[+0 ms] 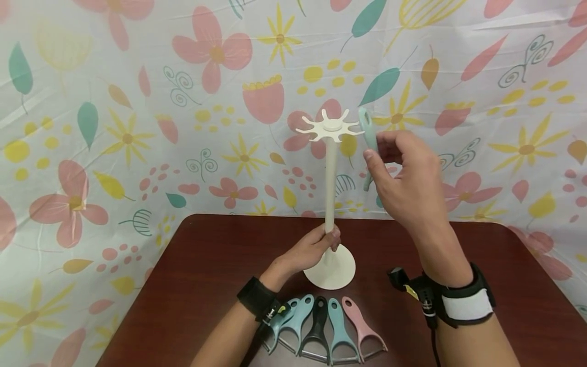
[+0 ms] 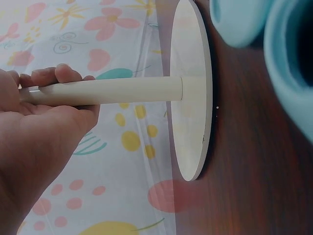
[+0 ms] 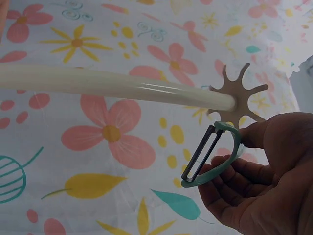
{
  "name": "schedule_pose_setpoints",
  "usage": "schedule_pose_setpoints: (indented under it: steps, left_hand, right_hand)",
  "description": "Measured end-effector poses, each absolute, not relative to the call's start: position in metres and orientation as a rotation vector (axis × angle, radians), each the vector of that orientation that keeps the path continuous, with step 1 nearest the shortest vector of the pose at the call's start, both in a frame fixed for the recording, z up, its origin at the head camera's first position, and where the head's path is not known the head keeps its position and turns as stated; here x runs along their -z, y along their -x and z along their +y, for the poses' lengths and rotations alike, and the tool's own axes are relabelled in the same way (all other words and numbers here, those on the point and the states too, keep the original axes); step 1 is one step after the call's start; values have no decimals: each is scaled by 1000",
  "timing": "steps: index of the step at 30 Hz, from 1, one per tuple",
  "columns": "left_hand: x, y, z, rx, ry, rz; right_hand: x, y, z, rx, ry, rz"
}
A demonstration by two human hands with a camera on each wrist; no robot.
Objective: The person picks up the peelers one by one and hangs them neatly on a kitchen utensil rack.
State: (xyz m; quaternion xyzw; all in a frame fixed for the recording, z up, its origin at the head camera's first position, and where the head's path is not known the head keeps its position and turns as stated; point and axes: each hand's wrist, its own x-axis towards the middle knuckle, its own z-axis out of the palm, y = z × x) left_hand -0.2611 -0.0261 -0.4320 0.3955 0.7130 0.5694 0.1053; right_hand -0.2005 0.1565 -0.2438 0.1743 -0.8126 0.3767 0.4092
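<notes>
A cream stand with a round base and a ring of curved hooks at its top is on the dark table. My left hand grips its pole low down, just above the base. Beside the hooks, my right hand pinches a mint-green peeler between thumb and fingers. The peeler is upright, its holed handle end up near the right-hand hook tips and its blade end down. Whether it touches a hook I cannot tell.
Several peelers lie fanned out at the table's front: blue ones, a black one and a pink one. A flower-printed cloth hangs behind the table. A cable runs down from the right wrist camera.
</notes>
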Motion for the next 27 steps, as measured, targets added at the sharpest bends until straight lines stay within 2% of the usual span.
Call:
schedule_pose_setpoints:
  steps: [27]
  left_hand:
    - [431, 260, -26, -1677, -1158, 2120]
  right_hand:
    - [256, 213, 155, -1023, -526, -2103]
